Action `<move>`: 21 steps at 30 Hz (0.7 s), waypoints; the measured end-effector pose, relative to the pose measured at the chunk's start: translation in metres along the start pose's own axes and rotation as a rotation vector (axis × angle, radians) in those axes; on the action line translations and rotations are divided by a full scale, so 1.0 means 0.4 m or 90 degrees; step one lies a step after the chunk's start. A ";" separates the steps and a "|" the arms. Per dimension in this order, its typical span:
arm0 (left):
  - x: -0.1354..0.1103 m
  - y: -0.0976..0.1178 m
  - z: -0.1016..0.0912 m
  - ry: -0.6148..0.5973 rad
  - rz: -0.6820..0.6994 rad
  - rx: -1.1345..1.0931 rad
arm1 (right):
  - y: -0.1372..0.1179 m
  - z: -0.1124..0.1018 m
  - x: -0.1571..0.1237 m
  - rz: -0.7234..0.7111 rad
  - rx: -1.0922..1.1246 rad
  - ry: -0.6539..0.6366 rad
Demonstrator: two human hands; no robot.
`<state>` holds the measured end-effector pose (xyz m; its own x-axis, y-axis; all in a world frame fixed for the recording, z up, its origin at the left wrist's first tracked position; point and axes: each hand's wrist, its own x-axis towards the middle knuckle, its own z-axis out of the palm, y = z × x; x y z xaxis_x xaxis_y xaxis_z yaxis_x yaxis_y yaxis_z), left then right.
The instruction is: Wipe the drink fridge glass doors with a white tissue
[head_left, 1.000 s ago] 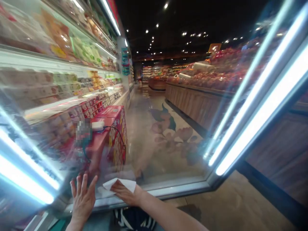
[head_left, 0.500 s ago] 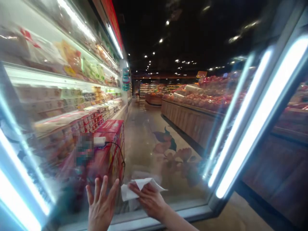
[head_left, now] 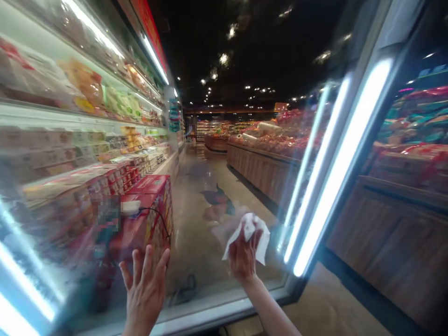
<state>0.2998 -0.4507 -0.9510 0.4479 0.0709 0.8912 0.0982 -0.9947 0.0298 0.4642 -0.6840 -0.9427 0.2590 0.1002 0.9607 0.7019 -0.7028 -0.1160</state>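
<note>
1. Lit refrigerated shelves stand beyond and left of the left grip; a red carton shows past its fingertips, through the glass.
2. Left grip: fingers spread, holding nothing, palm toward the glass pane; whether it touches, I cannot tell.
3. Right grip: holding a white tissue just ahead of it, at the pane. Wiping seems in hand; the next stroke probably calls for flat, even pressure.
4. Bright light tube: up and right of the right grip.
</note>
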 end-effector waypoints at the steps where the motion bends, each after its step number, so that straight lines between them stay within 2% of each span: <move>1: 0.006 0.004 0.002 0.007 -0.003 0.005 | -0.012 0.001 0.005 0.039 -0.001 0.015; 3: 0.018 0.015 0.009 0.019 -0.004 0.006 | -0.070 0.014 -0.002 0.024 0.018 0.000; 5: 0.031 0.026 0.013 0.018 0.010 -0.002 | -0.141 0.032 -0.023 -0.092 0.064 -0.080; 7: 0.047 0.026 0.006 0.016 0.025 0.004 | -0.170 0.040 -0.032 -0.183 0.104 -0.141; 8: 0.054 0.020 -0.002 0.017 0.025 0.014 | -0.159 0.037 -0.026 -0.176 0.105 -0.135; 11: 0.070 -0.007 -0.036 0.019 -0.002 0.048 | -0.069 0.014 0.022 0.000 0.051 -0.006; 13: 0.068 -0.017 -0.052 0.006 -0.011 0.053 | -0.038 0.005 0.046 0.079 0.028 0.038; 15: 0.057 -0.013 -0.053 -0.007 0.006 0.049 | -0.076 0.010 0.040 0.054 0.043 0.021; 18: 0.037 0.006 -0.042 -0.024 0.048 0.042 | -0.196 0.027 -0.007 -0.089 0.097 -0.066; 19: 0.033 0.008 -0.040 -0.029 0.054 0.043 | -0.218 0.029 -0.018 -0.127 0.111 -0.093; 21: 0.029 0.005 -0.043 -0.032 0.054 0.047 | -0.198 0.020 -0.017 -0.135 0.113 -0.107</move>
<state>0.2898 -0.4530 -0.9328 0.5014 -0.0080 0.8652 0.1225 -0.9892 -0.0801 0.4121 -0.6234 -0.9422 0.1902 0.3564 0.9148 0.8527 -0.5217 0.0259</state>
